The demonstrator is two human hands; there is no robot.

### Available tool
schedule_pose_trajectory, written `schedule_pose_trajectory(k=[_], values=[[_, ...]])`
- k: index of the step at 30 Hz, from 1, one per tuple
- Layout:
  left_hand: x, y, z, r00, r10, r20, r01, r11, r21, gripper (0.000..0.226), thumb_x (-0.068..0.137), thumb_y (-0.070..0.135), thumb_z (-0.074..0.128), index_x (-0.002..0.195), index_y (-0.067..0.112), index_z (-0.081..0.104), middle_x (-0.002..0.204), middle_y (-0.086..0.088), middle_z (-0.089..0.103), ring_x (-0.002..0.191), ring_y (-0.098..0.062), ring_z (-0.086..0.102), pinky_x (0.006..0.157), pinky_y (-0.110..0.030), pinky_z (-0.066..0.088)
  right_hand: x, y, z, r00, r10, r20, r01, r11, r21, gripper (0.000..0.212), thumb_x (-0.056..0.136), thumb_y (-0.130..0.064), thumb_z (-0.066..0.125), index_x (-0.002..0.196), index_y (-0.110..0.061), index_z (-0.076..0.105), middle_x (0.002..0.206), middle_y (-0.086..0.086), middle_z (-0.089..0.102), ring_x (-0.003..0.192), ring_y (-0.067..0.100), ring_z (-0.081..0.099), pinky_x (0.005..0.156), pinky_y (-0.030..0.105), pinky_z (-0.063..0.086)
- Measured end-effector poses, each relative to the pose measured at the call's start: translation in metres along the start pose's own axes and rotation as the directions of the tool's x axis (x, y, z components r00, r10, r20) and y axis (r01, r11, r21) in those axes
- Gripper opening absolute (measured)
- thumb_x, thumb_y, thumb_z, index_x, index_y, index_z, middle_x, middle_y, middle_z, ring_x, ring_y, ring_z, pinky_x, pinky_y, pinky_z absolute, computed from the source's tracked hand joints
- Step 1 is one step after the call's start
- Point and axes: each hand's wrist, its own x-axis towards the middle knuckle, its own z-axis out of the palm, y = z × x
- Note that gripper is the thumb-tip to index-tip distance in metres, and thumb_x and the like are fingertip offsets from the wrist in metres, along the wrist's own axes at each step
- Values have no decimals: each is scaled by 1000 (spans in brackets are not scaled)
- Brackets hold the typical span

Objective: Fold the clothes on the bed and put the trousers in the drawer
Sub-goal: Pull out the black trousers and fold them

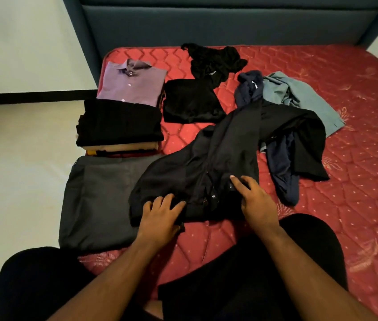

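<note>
Now both hands flat: left hand (160,215) and right hand (256,200) fingers spread, pressing dark navy button-up shirt (206,163), long axis running away from fingertips, up-right.

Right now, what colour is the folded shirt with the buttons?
The buttoned shirt is purple, a muted lilac; the head view shows it best.

Single head-worn wide-angle view. It looks forward and steeply down onto the mattress (322,93) from the near edge, close above the person's knees and forearms at 6 o'clock. The headboard (218,22) lies at 12 o'clock, the floor (16,140) at 9 o'clock.
</note>
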Motion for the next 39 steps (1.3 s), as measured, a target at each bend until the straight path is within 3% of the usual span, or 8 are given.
schedule_pose_trajectory(k=[6, 10, 15, 19, 23, 28, 31, 39], values=[[24, -2, -11, 996, -63, -64, 61, 997, -42, 41, 86, 43, 64, 124, 29, 60, 119, -1, 58, 109, -28, 54, 87, -40, 42, 10, -6, -30, 992, -21, -127, 28, 998, 57, 72, 71, -1, 44, 137, -29, 54, 134, 2, 58, 111, 26, 62, 70, 31, 54], [17, -8, -16, 963, -103, -248, 43, 971, -237, 31, 86, 28, 47, 102, 16, 70, 93, -4, 68, 81, -32, 66, 64, -41, 55, 18, -13, -38, 974, -83, -211, 112, 985, 129, 73, 68, 7, 46, 135, -21, 57, 133, 2, 60, 116, 21, 59, 82, 26, 52], [13, 3, -59, 761, -397, -514, -60, 745, -665, 34, 89, 25, 48, 107, 11, 73, 101, 0, 72, 90, -15, 68, 77, -31, 55, 25, -47, -29, 951, -97, -292, 201, 914, 352, 47, 80, 0, 60, 125, -8, 64, 124, 3, 66, 109, 11, 62, 96, 16, 44], [12, 17, -101, 652, -458, -604, -261, 613, -746, 27, 83, -4, 58, 102, 7, 74, 98, 7, 69, 93, 3, 62, 85, -12, 46, 24, -91, -28, 953, -113, -282, 256, 799, 544, 44, 81, -3, 65, 125, -6, 62, 120, -2, 64, 108, 1, 61, 96, 16, 47], [10, 25, -131, 682, -402, -611, -377, 523, -765, 30, 84, -5, 60, 103, 13, 73, 100, 1, 70, 97, 0, 64, 86, -11, 44, 28, -123, -46, 987, -64, -145, 151, 662, 734, 47, 88, -14, 59, 134, -14, 49, 123, -13, 58, 110, -17, 53, 96, 7, 41], [14, 26, -147, 782, -465, -416, -354, 218, -910, 48, 78, 27, 74, 123, 36, 59, 114, 12, 66, 107, -7, 63, 85, -15, 49, 37, -134, -71, 986, -140, 94, -17, 472, 881, 53, 94, -5, 50, 138, -33, 39, 140, -14, 47, 127, -11, 42, 107, 11, 31], [23, 20, -155, 801, -529, -281, -338, -11, -941, 50, 75, 11, 82, 119, 27, 62, 106, 5, 72, 100, -7, 67, 82, -17, 49, 46, -134, -83, 959, -220, 181, -88, 375, 923, 60, 94, 12, 43, 136, -30, 38, 139, -16, 46, 128, -12, 40, 108, 9, 28], [40, 19, -198, 855, -397, -334, -378, -35, -925, 23, 90, 12, 64, 111, 7, 71, 106, -6, 74, 106, -20, 68, 96, -42, 53, 115, -115, -142, 916, -335, -222, 393, 632, 668, 31, 68, -26, 82, 93, -29, 66, 106, -6, 59, 100, 12, 58, 88, 23, 45]])
